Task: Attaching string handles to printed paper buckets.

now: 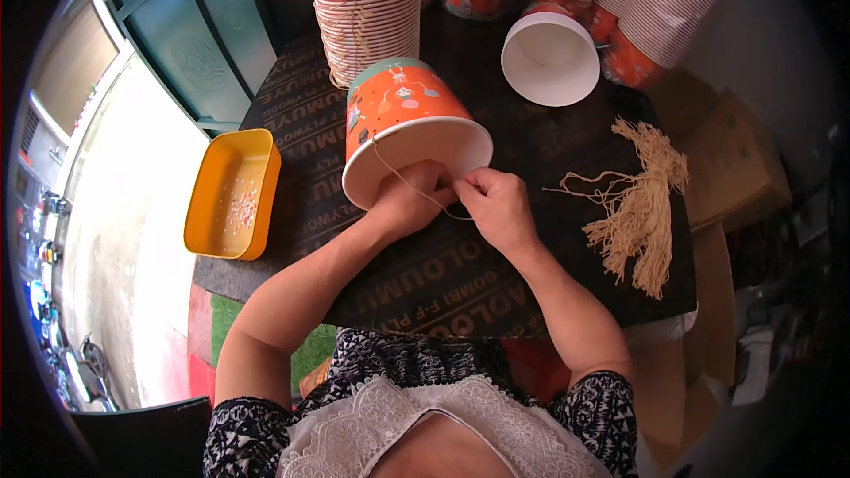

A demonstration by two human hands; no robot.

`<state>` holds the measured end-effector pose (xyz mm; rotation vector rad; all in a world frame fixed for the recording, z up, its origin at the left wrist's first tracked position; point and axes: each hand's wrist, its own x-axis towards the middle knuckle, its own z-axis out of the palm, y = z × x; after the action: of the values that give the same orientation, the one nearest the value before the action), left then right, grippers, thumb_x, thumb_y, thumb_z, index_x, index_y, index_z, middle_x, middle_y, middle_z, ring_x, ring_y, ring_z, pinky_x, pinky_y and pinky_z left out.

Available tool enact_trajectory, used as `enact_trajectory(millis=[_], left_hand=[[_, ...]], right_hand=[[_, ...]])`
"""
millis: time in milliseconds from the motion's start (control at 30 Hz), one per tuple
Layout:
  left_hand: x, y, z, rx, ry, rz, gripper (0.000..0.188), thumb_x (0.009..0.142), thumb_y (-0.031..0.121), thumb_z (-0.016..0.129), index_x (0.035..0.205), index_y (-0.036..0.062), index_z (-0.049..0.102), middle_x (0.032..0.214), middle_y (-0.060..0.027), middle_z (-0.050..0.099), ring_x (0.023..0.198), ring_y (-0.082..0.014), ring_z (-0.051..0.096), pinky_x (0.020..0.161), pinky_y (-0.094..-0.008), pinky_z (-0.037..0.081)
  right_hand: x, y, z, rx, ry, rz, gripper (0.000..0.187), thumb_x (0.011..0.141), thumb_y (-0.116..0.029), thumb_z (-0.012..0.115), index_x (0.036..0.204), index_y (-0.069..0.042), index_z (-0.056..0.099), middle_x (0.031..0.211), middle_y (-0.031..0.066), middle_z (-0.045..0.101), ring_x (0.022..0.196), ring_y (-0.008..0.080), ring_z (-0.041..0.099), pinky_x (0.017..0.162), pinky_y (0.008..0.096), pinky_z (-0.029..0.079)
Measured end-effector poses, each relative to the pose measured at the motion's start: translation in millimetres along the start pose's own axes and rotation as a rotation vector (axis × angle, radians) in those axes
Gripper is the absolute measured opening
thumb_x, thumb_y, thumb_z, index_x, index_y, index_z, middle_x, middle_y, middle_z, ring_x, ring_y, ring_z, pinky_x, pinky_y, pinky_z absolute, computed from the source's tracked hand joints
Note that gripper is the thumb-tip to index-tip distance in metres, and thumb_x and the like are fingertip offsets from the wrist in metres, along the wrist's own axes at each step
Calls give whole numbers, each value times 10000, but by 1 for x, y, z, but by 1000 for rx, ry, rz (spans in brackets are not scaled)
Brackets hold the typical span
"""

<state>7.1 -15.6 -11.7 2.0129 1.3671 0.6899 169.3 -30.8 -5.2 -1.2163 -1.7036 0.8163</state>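
An orange paper bucket (403,104) with printed figures and a green base band lies tipped on its side, its white mouth facing me. A tan cord (400,175) hangs from the left part of its rim and loops down across the mouth to the right. My left hand (413,198) reaches into the mouth with its fingers curled; the fingertips are partly hidden, as is anything they hold. At the right edge of the rim my right hand (498,205) pinches the cord, its fingertips close to those of my left hand.
A yellow plastic box (266,204) with small pale and red bits stands at the left. To the right lies a bundle of tan cords (645,204). An open white-lined bucket (551,59) and several bucket stacks (367,22) stand at the back of the black table (398,296).
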Motion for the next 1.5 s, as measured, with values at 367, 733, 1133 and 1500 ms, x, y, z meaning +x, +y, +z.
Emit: enact_trajectory(millis=[367,733,1133,1500], left_hand=[[-2,-18,10,-141,89,147,159,804,172,626,859,25,647,816,-149,654,771,-287,631,670,-390,485],[-1,-18,11,-159,96,60,152,819,164,641,845,15,653,777,-141,649,729,-246,620,647,-367,477],[-4,-15,10,-232,99,166,114,841,121,651,869,11,655,767,-116,647,700,-193,602,631,-334,468],[-5,-16,10,-226,123,175,100,832,116,672,868,23,664,774,-107,656,702,-198,615,634,-330,478]], right_hand=[[-19,-35,0,-359,-3,-807,220,770,36,611,987,-2,616,772,116,622,666,285,617,622,364,498],[-28,-34,-3,-239,-27,-907,119,715,-3,626,827,-28,594,637,66,541,508,244,545,482,358,449],[-2,9,-3,-334,34,-335,209,901,-105,555,1090,-19,577,694,207,640,682,386,654,586,454,519],[0,12,-3,-300,-72,-300,127,887,-107,572,992,-35,585,708,203,642,696,382,655,587,455,521]])
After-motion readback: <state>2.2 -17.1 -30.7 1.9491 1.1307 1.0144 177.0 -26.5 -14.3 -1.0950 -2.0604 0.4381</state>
